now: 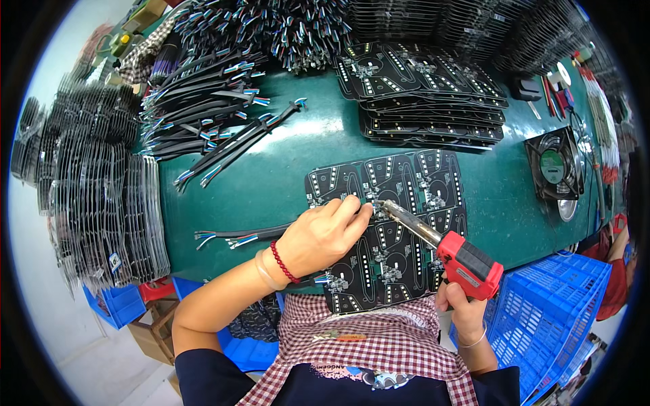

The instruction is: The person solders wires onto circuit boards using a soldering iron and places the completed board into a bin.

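Note:
A black circuit board panel (pixel 399 243), made up of several joined sections with small white parts, lies in front of me at the table's near edge. My left hand (pixel 319 235) is pinched over the panel's middle, holding a black-sleeved cable (pixel 271 231) whose coloured wire ends trail off to the left. The held end is hidden by my fingers. In my right hand (pixel 466 311) is a red and black soldering gun (pixel 468 262), gripped by its handle. Its tip meets or nearly meets the board just right of my left fingertips.
Black-sleeved cables (pixel 203 101) are heaped at the back left. A stack of circuit panels (pixel 433 111) stands at the back. Racked panels (pixel 108 216) line the left edge. To the right are a fan (pixel 555 159), a solder spool (pixel 559 76) and a blue crate (pixel 548 304).

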The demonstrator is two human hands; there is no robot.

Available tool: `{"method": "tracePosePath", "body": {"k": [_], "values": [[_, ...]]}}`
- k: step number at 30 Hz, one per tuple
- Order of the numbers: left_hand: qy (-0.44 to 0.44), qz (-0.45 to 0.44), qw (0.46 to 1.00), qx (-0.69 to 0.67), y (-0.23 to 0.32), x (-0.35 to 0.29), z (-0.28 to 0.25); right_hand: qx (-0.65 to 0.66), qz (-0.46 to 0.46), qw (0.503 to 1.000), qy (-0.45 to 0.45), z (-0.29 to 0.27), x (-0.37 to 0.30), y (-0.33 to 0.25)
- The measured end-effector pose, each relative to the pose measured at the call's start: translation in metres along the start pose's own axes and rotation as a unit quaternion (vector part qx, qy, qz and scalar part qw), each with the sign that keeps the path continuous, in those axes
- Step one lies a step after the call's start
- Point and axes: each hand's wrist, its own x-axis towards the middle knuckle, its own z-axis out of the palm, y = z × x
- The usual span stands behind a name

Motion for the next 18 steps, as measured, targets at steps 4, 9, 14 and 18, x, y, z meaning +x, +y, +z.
{"method": "tracePosePath", "body": {"k": [4,9,14,18], "values": [[0.002,0.005,1.0,0.006,0.0004,0.0008,-0.0003,-0.083,-0.022,0.996,0.014,0.0058,0.004,0.0013],[-0.004,0.007,1.0,0.01,0.0014,0.0016,-0.0015,-0.02,-0.014,0.999,-0.021,0.0024,0.003,-0.002],[-0.002,0.006,1.0,0.01,0.0011,0.0022,-0.0016,-0.086,-0.005,0.996,0.012,0.0053,0.0028,0.0032],[0.001,0.004,1.0,0.011,0.0012,0.0026,-0.0014,-0.053,-0.005,0.998,0.028,0.005,-0.0004,0.0073]]}}
